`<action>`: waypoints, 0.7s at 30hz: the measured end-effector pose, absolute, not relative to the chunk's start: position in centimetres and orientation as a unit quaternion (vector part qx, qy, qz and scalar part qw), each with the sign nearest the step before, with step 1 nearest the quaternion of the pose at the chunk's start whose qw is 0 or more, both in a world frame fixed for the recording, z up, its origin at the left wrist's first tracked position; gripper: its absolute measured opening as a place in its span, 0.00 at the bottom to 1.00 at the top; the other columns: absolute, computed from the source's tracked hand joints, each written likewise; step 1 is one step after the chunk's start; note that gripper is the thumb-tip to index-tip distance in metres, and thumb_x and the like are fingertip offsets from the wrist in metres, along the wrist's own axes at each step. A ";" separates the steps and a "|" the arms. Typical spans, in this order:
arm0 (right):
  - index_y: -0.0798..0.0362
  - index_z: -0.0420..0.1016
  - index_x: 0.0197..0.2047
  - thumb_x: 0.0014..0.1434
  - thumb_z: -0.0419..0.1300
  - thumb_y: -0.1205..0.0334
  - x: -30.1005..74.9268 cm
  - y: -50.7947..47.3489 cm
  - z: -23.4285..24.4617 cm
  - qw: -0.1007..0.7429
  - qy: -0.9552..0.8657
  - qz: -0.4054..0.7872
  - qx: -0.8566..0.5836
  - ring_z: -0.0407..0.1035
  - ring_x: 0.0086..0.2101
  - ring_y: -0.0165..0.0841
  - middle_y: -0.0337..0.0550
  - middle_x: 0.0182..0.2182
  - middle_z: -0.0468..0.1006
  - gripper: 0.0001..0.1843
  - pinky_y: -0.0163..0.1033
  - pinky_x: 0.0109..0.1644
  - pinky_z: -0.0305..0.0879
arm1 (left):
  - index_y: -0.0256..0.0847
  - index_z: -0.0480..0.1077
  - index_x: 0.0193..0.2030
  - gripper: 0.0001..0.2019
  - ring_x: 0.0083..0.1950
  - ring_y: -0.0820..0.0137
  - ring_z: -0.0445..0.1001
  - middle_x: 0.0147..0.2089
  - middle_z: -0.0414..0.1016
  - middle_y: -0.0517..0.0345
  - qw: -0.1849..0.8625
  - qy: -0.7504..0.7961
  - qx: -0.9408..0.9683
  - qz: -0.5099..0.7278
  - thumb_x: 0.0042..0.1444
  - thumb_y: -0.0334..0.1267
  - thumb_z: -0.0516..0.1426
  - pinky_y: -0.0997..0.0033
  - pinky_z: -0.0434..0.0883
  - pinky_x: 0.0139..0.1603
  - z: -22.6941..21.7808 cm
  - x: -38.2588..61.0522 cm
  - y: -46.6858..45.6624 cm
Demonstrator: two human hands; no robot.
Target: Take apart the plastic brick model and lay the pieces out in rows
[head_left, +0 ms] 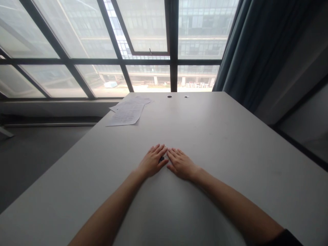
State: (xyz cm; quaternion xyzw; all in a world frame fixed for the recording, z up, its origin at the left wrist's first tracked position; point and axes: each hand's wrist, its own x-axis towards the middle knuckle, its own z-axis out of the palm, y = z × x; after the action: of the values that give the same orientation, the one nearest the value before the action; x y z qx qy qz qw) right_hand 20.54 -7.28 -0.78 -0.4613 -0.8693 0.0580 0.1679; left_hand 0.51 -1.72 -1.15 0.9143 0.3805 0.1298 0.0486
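Both my hands lie palm down near the middle of a white table [184, 130]. My left hand [153, 160] is flat, with its fingers stretched away from me and its thumb out to the right. Partly under it, in the gap between thumb and forefinger, shows a small dark object [161, 159] with something whitish beside it. The rest of that object is covered, so its kind cannot be made out. My right hand [181, 163] also rests flat and open, its fingertips close to those of my left. Nothing shows in its grasp.
Loose printed sheets [126, 112] lie at the table's far left edge. Two small round pieces, one dark [169, 96] and one partly white [187, 96], are near the far edge. Beyond stand large windows [148, 77]; a dark curtain [246, 51] hangs at the right.
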 end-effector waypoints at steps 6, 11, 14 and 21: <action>0.59 0.65 0.59 0.62 0.56 0.56 27.5 -9.4 -0.2 0.188 -0.843 0.056 -0.501 0.59 0.60 0.42 0.57 0.59 0.67 0.25 0.49 0.65 0.53 | 0.48 0.62 0.62 0.23 0.68 0.56 0.56 0.65 0.62 0.52 0.114 0.300 0.933 0.161 0.62 0.51 0.52 0.47 0.53 0.67 -0.5 7.8 -2.4; 0.60 0.57 0.64 0.61 0.56 0.50 29.1 -9.5 -0.8 0.205 -0.824 0.061 -0.525 0.56 0.61 0.43 0.59 0.61 0.63 0.34 0.51 0.65 0.54 | 0.43 0.62 0.61 0.23 0.67 0.59 0.58 0.63 0.64 0.49 0.158 0.322 0.896 0.262 0.61 0.48 0.52 0.54 0.58 0.66 -0.3 8.1 -2.5; 0.64 0.49 0.68 0.56 0.58 0.40 28.7 -8.9 -1.4 0.190 -0.827 0.057 -0.525 0.49 0.64 0.48 0.64 0.64 0.56 0.48 0.54 0.66 0.50 | 0.41 0.60 0.62 0.24 0.65 0.59 0.60 0.63 0.63 0.47 0.152 0.361 0.875 0.284 0.62 0.49 0.51 0.55 0.61 0.65 -0.2 5.5 -2.4; 0.69 0.46 0.68 0.55 0.52 0.32 26.3 -7.0 -1.5 0.135 -0.856 0.056 -0.496 0.41 0.66 0.50 0.67 0.66 0.49 0.54 0.55 0.68 0.43 | 0.42 0.56 0.65 0.28 0.68 0.55 0.53 0.66 0.60 0.48 0.064 0.387 0.902 0.181 0.60 0.49 0.53 0.50 0.55 0.67 -0.7 0.6 -3.1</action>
State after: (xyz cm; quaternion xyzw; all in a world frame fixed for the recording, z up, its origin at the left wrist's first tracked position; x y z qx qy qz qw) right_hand 26.33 -7.01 -1.45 -0.4964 -0.8558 0.0563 0.1347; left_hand 0.57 -3.14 -0.72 0.9019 0.3865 0.1815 0.0644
